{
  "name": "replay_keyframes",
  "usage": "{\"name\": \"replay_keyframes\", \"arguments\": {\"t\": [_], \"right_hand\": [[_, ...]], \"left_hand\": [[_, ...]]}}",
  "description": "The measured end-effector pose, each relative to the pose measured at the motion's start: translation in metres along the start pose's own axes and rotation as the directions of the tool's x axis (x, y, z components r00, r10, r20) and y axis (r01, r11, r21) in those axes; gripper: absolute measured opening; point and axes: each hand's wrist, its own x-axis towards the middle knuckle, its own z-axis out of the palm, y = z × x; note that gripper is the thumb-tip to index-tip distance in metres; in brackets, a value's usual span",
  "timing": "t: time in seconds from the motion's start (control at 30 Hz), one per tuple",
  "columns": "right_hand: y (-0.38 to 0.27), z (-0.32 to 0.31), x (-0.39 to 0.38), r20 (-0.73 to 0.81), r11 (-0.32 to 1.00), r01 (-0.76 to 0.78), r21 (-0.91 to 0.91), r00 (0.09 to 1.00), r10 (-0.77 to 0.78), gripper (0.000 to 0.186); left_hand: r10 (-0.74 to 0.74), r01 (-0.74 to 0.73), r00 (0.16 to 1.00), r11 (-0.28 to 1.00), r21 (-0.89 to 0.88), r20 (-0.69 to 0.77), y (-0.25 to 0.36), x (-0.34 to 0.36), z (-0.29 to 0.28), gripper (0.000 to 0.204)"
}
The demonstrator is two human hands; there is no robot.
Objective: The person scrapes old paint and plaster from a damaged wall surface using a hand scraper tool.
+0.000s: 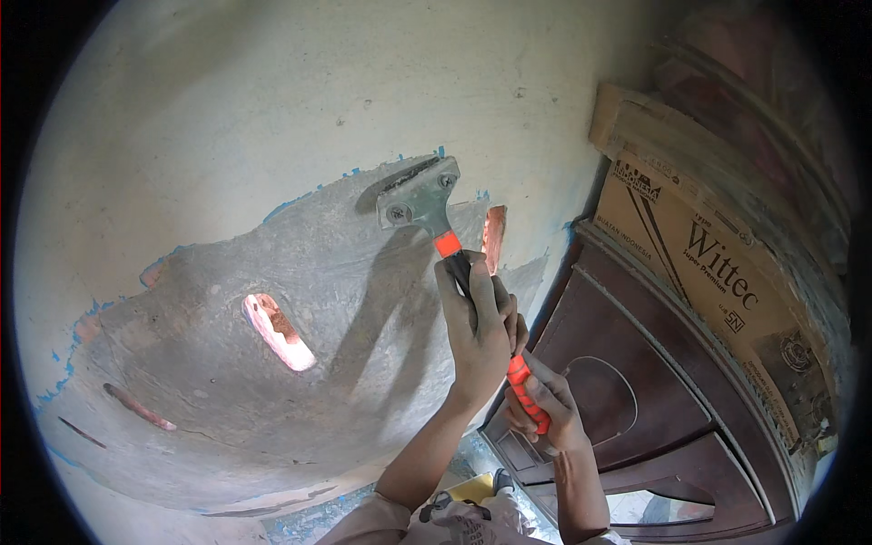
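A long-handled scraper (420, 195) with a wide metal head, two screws and an orange band lies against the wall (227, 109) near the jagged upper edge of a bare grey patch (200, 345). My left hand (477, 327) is closed round the scraper's dark shaft below the band. Lower down, my right hand (549, 409) grips its orange-red handle. The patch has chipped reddish slots (277, 331), one of them just right of the scraper. Blue flecks line the edge of the cream paint. The blade's edge is hard to make out.
At right, a printed brown cardboard box (690, 263) and other bulky items rest on a dark brown wooden panelled piece (636, 381), beside the wall. Below are paint-chipped flooring, a yellow object (472, 486) and my feet.
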Motion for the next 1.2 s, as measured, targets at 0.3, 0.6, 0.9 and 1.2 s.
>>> {"name": "replay_keyframes", "arguments": {"t": [0.3, 0.6, 0.9, 1.2], "right_hand": [[-0.001, 0.003, -0.001, 0.011, 0.999, 0.014, 0.03, 1.0, -0.014, 0.061], [-0.001, -0.001, -0.01, -0.043, 1.0, -0.024, -0.016, 0.999, 0.023, 0.061], [-0.003, 0.001, -0.01, -0.017, 0.999, -0.024, 0.03, 1.0, 0.024, 0.064], [-0.005, 0.005, -0.005, -0.03, 0.999, -0.034, 0.04, 0.999, 0.035, 0.063]], "left_hand": [[-0.008, 0.009, 1.0, 0.999, 0.044, -0.026, 0.002, 0.002, 0.002, 0.026], [-0.046, 0.046, 0.999, 0.999, 0.017, -0.014, -0.005, -0.004, 0.003, 0.024], [-0.022, 0.024, 0.999, 0.999, 0.042, -0.049, 0.002, -0.004, 0.005, 0.024], [-0.005, 0.005, 1.0, 1.0, 0.007, 0.003, 0.006, 0.002, 0.005, 0.019]]}}
